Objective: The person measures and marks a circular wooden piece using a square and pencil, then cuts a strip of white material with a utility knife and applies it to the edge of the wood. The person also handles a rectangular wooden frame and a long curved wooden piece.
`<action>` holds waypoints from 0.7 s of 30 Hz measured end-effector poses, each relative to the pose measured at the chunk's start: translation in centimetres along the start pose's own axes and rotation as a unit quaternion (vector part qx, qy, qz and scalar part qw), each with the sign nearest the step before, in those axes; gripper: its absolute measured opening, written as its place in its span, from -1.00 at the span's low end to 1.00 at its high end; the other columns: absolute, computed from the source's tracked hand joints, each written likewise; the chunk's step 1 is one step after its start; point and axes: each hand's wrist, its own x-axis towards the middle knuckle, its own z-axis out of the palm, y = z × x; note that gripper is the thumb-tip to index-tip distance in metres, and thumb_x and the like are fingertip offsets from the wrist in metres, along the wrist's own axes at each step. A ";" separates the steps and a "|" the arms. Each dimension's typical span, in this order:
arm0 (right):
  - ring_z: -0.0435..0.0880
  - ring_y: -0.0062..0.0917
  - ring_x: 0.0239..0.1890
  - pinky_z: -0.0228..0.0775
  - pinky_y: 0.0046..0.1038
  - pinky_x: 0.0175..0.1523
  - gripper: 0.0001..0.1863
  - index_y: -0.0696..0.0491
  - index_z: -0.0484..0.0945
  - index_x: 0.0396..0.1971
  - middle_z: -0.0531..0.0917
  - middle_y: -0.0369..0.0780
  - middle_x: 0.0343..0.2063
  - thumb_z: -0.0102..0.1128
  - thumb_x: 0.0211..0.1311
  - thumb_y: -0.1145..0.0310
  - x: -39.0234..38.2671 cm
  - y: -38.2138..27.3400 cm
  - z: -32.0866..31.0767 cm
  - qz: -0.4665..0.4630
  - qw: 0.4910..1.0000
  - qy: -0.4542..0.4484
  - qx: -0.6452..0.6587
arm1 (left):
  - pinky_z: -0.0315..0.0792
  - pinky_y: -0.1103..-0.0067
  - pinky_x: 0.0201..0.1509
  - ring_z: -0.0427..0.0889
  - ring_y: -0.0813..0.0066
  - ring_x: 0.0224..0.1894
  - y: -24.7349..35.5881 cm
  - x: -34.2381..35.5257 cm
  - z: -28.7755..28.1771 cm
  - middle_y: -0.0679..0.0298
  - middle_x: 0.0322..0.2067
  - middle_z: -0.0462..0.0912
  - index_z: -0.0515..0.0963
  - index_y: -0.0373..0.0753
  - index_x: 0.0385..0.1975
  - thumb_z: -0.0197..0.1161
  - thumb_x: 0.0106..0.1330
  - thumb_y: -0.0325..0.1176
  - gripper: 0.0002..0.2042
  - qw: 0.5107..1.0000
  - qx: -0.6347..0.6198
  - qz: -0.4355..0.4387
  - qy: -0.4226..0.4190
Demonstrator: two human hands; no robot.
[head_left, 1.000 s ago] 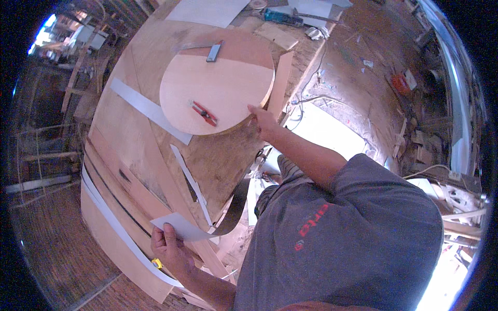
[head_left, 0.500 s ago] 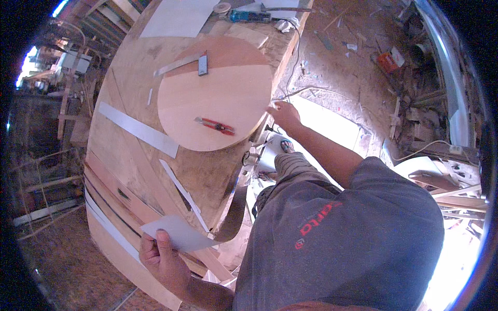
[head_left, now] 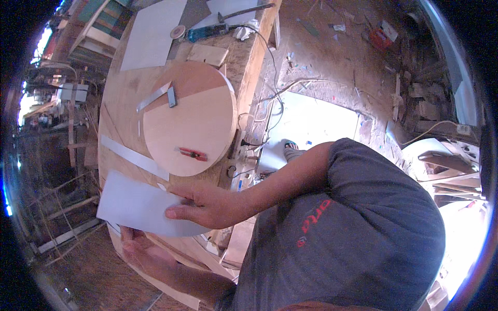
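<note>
A white rectangular sheet is held over the near left part of the workbench. My right hand grips its right side, the thumb lying on the face toward me. My left hand is just below the sheet's lower edge; its fingers are blurred and partly covered, so I cannot tell whether they touch the sheet. Beyond it lies a round wooden panel with a pale strip along its right edge. On this panel rest a red utility knife and a try square.
The wooden workbench carries a long white strip. Toward its far end are a blue power tool, a tape roll, a hammer and a large white sheet. A cable hangs off the right edge.
My right hand has come from the round panel's right edge to the white sheet and taken hold of it. The sheet has turned and shifted left and up. The view has moved too.
</note>
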 end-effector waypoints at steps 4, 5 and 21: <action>0.69 -0.51 -0.06 0.52 -0.40 0.10 -0.59 0.14 0.56 0.11 0.73 -0.23 -0.22 0.17 0.58 0.09 1.0 -5.0 -4.4 0.048 0.998 -0.023 0.042 | 0.41 0.33 0.36 0.56 0.25 0.25 -2.6 -1.8 2.5 0.01 0.13 0.68 0.52 -0.48 0.26 0.38 0.47 -0.22 -0.49 0.996 -0.072 -0.032 -0.034; 0.68 -0.54 -0.06 0.52 -0.42 0.10 -0.59 0.13 0.57 0.12 0.73 -0.25 -0.21 0.19 0.57 0.09 1.5 -6.0 -5.0 0.059 0.997 -0.027 0.038 | 0.41 0.33 0.36 0.56 0.25 0.25 -3.4 -2.5 3.4 0.01 0.13 0.68 0.52 -0.48 0.26 0.38 0.47 -0.22 -0.48 0.995 -0.077 -0.053 -0.042; 0.68 -0.29 0.05 0.51 -0.16 0.20 -0.49 0.09 0.48 0.28 0.68 -0.12 0.04 0.25 0.51 0.10 18.1 -14.8 -17.4 -0.089 0.982 0.148 0.072 | 0.38 0.35 0.39 0.54 0.26 0.29 -23.1 -15.2 2.8 0.05 0.17 0.66 0.51 -0.44 0.29 0.43 0.42 -0.21 -0.44 0.863 -0.183 -0.344 -0.322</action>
